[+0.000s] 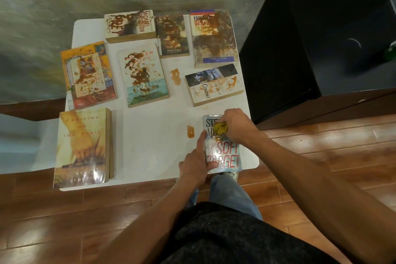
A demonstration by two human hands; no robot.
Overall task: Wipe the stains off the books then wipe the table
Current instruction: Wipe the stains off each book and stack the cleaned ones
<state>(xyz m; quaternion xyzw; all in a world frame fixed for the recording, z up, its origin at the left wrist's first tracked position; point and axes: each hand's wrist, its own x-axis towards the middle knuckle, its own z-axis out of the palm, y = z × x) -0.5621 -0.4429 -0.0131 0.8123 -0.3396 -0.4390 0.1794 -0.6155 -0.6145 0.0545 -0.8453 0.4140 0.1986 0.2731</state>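
A silver book titled Soft Target (227, 152) lies at the front right of the white table (150, 148). My right hand (235, 123) grips a yellow cloth (221, 127) and presses it on the top half of that cover. My left hand (198, 163) holds the book's left edge, with the forefinger stretched along it and the thumb on the cover. Several brown-stained books lie further back, among them Contact (212, 88) and a beach-cover book (143, 75). Brown stains sit on the table beside the silver book (190, 131) and in the middle (175, 76).
A stack with Crossing on the Paris (83, 148) on top sits at the front left. A black cabinet (321, 45) stands close to the table's right side. A grey wall runs behind, wooden floor below, and my legs are at the table's front edge.
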